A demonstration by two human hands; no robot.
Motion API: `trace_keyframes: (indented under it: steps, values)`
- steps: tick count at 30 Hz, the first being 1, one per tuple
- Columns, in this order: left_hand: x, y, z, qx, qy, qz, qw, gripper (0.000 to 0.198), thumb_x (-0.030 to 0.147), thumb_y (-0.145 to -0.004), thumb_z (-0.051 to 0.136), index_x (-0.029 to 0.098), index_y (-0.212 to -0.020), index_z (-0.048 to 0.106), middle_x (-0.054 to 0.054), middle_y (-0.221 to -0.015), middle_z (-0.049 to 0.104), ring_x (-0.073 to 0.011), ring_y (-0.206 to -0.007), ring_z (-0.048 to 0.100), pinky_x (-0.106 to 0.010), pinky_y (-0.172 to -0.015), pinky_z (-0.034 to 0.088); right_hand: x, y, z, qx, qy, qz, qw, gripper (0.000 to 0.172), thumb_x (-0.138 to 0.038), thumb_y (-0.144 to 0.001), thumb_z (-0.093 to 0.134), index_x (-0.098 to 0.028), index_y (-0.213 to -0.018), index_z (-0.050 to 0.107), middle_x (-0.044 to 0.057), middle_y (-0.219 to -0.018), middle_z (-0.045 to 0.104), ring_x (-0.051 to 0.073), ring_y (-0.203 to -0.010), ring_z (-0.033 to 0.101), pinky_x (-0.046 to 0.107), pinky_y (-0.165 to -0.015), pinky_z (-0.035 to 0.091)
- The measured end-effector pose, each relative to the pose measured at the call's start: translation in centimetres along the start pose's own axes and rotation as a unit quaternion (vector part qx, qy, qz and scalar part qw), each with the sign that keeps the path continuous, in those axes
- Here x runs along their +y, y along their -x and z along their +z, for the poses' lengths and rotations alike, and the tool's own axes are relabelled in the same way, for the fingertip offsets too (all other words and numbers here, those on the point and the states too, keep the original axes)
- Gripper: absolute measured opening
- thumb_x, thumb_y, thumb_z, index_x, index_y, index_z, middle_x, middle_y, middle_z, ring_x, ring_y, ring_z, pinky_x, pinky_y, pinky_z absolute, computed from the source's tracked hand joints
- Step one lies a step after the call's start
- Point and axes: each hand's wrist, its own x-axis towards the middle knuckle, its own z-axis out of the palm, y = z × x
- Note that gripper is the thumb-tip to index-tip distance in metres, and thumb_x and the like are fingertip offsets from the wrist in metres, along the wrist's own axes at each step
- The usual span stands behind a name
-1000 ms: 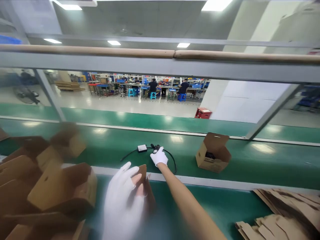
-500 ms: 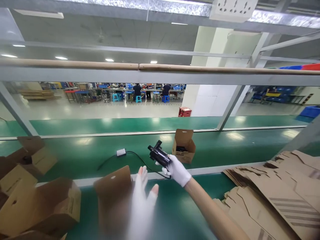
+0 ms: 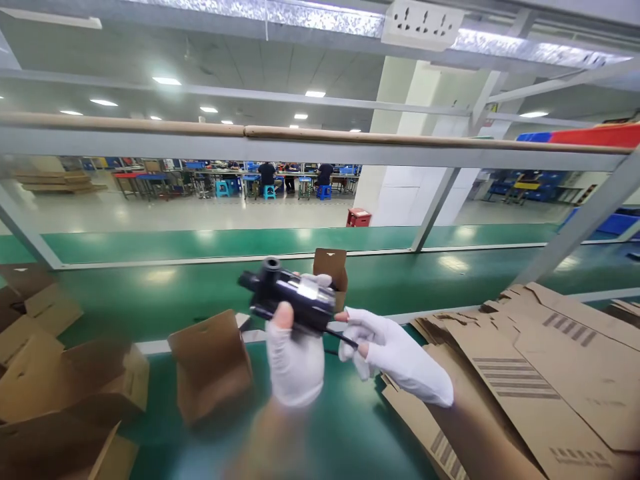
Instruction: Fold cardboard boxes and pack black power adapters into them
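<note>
My left hand (image 3: 294, 357), in a white glove with bare fingertips, grips a black and silver pump-like device (image 3: 289, 297) raised in front of me. A thin black cable (image 3: 341, 337) leaves the device's right end. My right hand (image 3: 387, 350), also gloved, pinches that cable just to the right of the device. An open brown carton (image 3: 211, 363) stands on the green bench left of my left hand. Another open carton (image 3: 332, 267) sits on the green belt behind the device, partly hidden by it.
Several open cartons (image 3: 60, 393) crowd the left of the bench. A stack of flat cardboard blanks (image 3: 525, 373) lies at the right. A grey frame rail (image 3: 320, 148) crosses overhead with a socket strip (image 3: 423, 23). People sit at distant benches (image 3: 293, 175).
My right hand lifted the device off the belt and brought it toward me. My left hand left the carton and took hold of the device; the right hand slid onto the cable.
</note>
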Motion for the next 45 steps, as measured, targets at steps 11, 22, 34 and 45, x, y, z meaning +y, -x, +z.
trace_keyframes:
  steps: [11, 22, 34, 45]
  values:
    - [11.2, 1.0, -8.3, 0.033, -0.301, 0.051, 0.952, 0.045, 0.041, -0.075, 0.068, 0.018, -0.112, 0.057, -0.006, -0.095, 0.063, -0.0189, -0.084, 0.061, -0.031, -0.075, 0.055, -0.8, 2.8, -1.0, 0.061, 0.204, -0.043, 0.976, 0.009, -0.02, -0.08, 0.06, -0.017, -0.088, 0.063, 0.004, -0.075, 0.064, 0.012, -0.063, 0.058, 0.02, -0.048, 0.045]
    - [9.1, 6.6, -10.7, -0.141, -0.452, -0.278, 0.836, 0.081, 0.058, -0.045, 0.083, 0.015, -0.108, 0.058, -0.012, -0.098, 0.062, -0.0325, -0.095, 0.059, -0.045, -0.086, 0.047, -0.5, -6.4, 6.0, -0.187, 0.295, -0.241, 0.905, 0.016, -0.01, -0.082, 0.056, -0.017, -0.087, 0.069, 0.002, -0.083, 0.068, 0.011, -0.074, 0.063, 0.021, -0.072, 0.051]
    - [9.9, 8.2, -12.9, 0.077, -0.471, -0.071, 0.876, 0.065, 0.038, -0.064, 0.078, 0.017, -0.119, 0.048, -0.014, -0.117, 0.059, -0.0299, -0.109, 0.058, -0.044, -0.097, 0.045, 3.4, -6.2, 9.7, -0.274, 0.267, -0.011, 0.924, 0.053, -0.038, -0.078, 0.062, -0.024, -0.128, 0.051, 0.001, -0.102, 0.066, 0.022, -0.088, 0.062, 0.03, -0.077, 0.049]
    - [9.6, 10.3, -19.4, -0.034, -0.857, 0.162, 0.488, 0.055, 0.023, -0.083, 0.055, 0.019, -0.135, 0.036, -0.016, -0.133, 0.048, -0.0312, -0.126, 0.043, -0.05, -0.099, 0.042, 2.4, -11.9, 12.4, -0.137, 0.562, -0.07, 0.813, 0.051, -0.029, -0.082, 0.052, -0.022, -0.132, 0.047, 0.006, -0.108, 0.067, 0.025, -0.091, 0.064, 0.032, -0.075, 0.047]
